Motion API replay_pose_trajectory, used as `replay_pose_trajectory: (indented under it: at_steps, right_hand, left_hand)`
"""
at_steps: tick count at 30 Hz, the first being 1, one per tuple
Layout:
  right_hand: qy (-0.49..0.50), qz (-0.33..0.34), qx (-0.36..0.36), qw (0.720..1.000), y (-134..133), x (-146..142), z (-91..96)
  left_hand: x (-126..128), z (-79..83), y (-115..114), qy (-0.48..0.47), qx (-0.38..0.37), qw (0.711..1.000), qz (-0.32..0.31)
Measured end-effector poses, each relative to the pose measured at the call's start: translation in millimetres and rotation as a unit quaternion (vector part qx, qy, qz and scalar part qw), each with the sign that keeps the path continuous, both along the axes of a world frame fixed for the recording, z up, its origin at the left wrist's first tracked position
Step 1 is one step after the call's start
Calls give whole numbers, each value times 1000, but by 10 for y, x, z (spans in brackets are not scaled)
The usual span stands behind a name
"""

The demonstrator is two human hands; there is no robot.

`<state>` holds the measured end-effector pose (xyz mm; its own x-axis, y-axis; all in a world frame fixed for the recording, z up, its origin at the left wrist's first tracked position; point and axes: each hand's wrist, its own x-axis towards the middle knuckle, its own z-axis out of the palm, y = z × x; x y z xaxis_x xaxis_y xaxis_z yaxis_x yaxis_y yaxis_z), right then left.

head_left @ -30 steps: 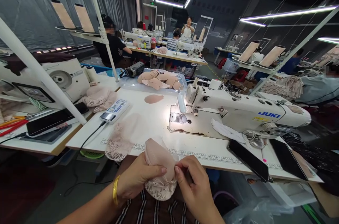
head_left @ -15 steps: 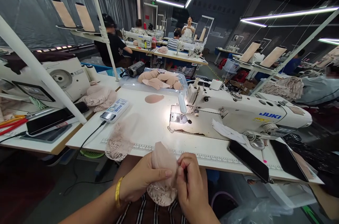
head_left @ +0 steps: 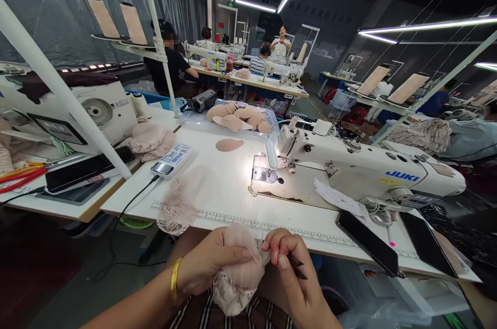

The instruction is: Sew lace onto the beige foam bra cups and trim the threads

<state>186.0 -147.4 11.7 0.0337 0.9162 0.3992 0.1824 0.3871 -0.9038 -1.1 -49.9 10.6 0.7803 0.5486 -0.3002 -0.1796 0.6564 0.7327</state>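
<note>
My left hand (head_left: 205, 261) is closed on a pale beige sheer fabric piece with lace (head_left: 236, 287), its thumb pressed over the bunched cloth. The lace part hangs over my lap, below the table's front edge. My right hand (head_left: 297, 272) pinches the right edge of the same cloth between its fingertips. Two dark pointed blades, which look like thread snips (head_left: 295, 267), stick out of the right hand's curled fingers; their handle is hidden. Another beige lace piece (head_left: 176, 207) drapes over the table edge to the left of my hands.
A JUKI sewing machine (head_left: 349, 163) with a lit lamp stands on the right of the white table (head_left: 217, 194). Two phones (head_left: 367, 241) lie at front right. A skin-coloured oval pad (head_left: 230, 145) and a plastic tray (head_left: 190, 123) of cups lie behind. A white control box (head_left: 173, 160) sits at left.
My right hand has turned and opened out slightly, bringing the dark blades into view. The cloth's edge is pulled a little to the right. The view has shifted slightly.
</note>
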Motion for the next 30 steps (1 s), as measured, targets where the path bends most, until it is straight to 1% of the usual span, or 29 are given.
replay_pose_trajectory:
  at_steps: [2,3,5,7,9,11,14,16,18,21,24,26,27,30]
  right_hand:
    - [19,29,0,999,-20,-51,36]
    - [7,43,-11,999,-36,-64,39]
    - [-61,52,-41,996,-80,-59,23]
    - [-139,45,-74,986,-129,-21,-2]
    - [-181,53,-104,977,-168,24,-14]
    - [-187,62,-113,974,-189,50,-17]
    - [-146,87,-101,980,-181,34,-49]
    - [-118,115,-103,981,-160,3,-100]
    - [-116,127,-126,977,-136,-23,-154]
    - [-145,120,-167,968,-107,-25,-184]
    - [-161,107,-171,966,-98,19,-132]
    - [-161,95,-158,970,-101,55,-73]
    - [-160,89,-151,971,-104,69,-45]
    - [-158,72,-142,975,-116,86,3]
  left_hand:
    - [13,21,-13,-10,8,1000,-9]
    - [6,35,-7,-5,14,1000,-12]
    - [-27,62,26,19,29,999,-8]
    - [-64,73,66,43,41,998,-2]
    - [-75,60,87,49,47,998,1]
    - [-55,34,82,43,50,998,5]
    - [-6,23,57,38,55,997,23]
    - [5,51,51,46,56,996,48]
    - [-3,96,55,50,62,994,74]
    - [-16,136,57,41,84,989,112]
    - [-4,105,38,32,60,989,133]
    - [4,67,24,30,41,993,110]
    - [3,53,20,32,48,995,86]
    - [-19,46,30,47,110,993,-7]
